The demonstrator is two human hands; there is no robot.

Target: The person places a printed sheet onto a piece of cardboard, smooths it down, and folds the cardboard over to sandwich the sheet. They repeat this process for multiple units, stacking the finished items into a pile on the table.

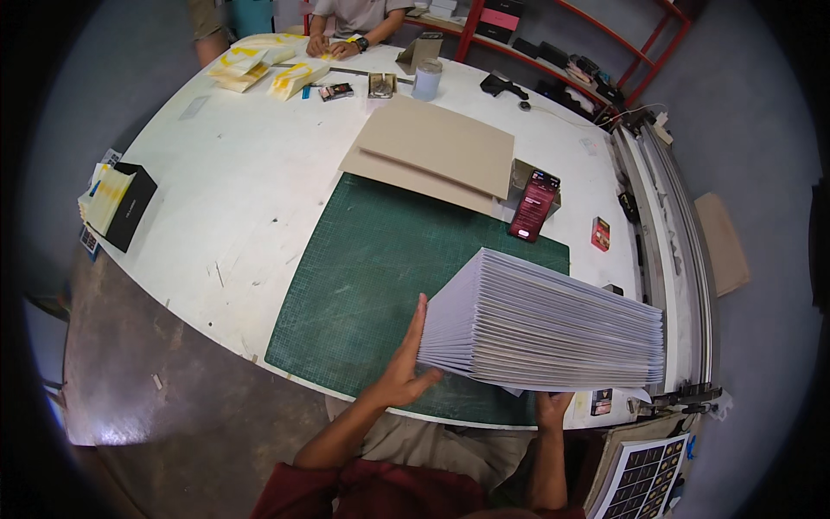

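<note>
A thick stack of folded white paper sheets [566, 329] is tilted above the right part of the green cutting mat [372, 259]. Its many folded edges face me. My left hand [406, 363] presses against the stack's left end, fingers stretched up along it and the thumb by the lower corner. From below, my right hand [552, 406] supports the near right part, its fingers mostly hidden under the paper. A phone [534, 205] with a lit dark red screen leans on a small box just beyond the stack.
Large beige boards [432, 147] lie at the mat's far edge. A small red box [601, 233] and a long metal cutter rail [679, 251] are at right. A black box [130, 208] stands far left. Across the white table [199, 182], another person's hands [333, 48] work near yellow-marked paper bundles [296, 78].
</note>
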